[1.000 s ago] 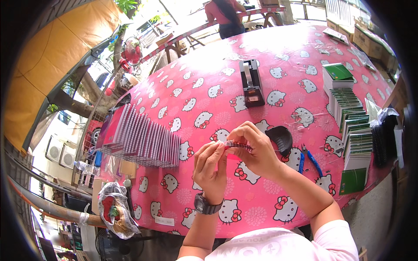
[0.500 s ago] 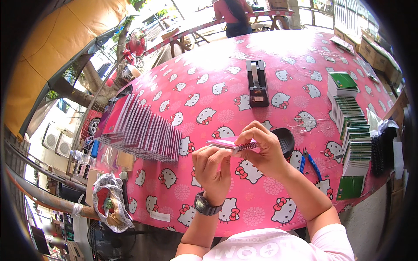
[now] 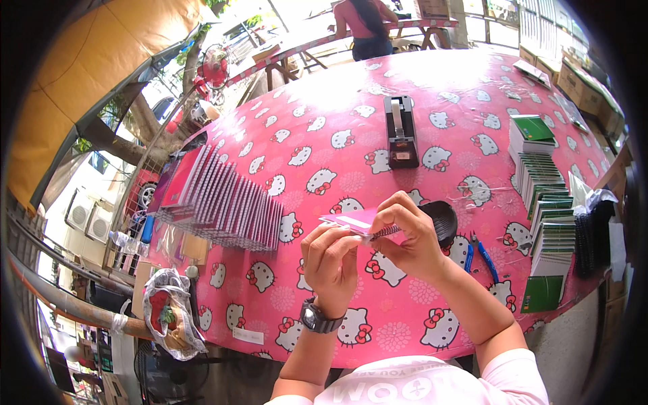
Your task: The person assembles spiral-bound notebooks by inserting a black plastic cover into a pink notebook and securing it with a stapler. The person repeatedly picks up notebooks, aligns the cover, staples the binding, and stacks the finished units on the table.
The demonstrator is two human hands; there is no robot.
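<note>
Above the near middle of the table, a small pink notebook (image 3: 358,217) is raised between my two hands. Along its near edge runs a dark spiral coil (image 3: 386,231). My left hand (image 3: 329,258), with a watch on the wrist, pinches the notebook at the coil's left end. Closed thumb and fingers of my right hand (image 3: 413,237) grip the coil's right end. Just beyond that hand sits a black dish (image 3: 443,221), partly covered by it. Blue-handled cutting pliers (image 3: 484,259) lie to its right.
A row of purple-pink spiral notebooks (image 3: 226,202) stands at left. Green notebooks (image 3: 547,196) line the right side beside black coils (image 3: 586,236). A black tape dispenser (image 3: 402,135) stands farther back. A plastic bag (image 3: 174,314) hangs at the left edge. Another person (image 3: 368,27) is beyond the table.
The notebook has tilted so more of its pink cover and a pale strip on it show. Both hands have shifted slightly right, still gripping it.
</note>
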